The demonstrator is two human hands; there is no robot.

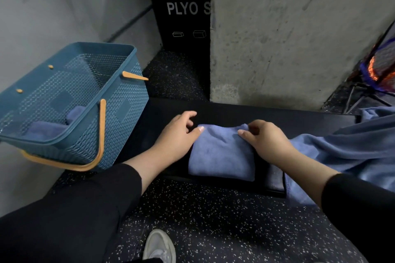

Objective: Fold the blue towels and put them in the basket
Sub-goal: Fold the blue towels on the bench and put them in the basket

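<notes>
Two hands work at a folded blue towel [221,152] that lies flat on the black desk [277,116], near the middle of its front edge and reaching to that edge; the left hand [176,134] rests at the towel's left side, its thumb lying on the far left corner of the cloth and its fingers [189,114] loosely curled just beyond the towel over the bare desk, holding nothing; the right hand [266,140] sits at the towel's right side, its thumb and curled fingers [255,124] pinching the far right corner of the cloth; the towel lies between the two hands, its near half uncovered. A heap of unfolded blue towels [346,147] covers the right end of the desk and hangs over its front edge. At the desk's left end stands the blue basket [70,100] with orange handles, tilted, with folded blue cloth [47,129] inside it.
</notes>
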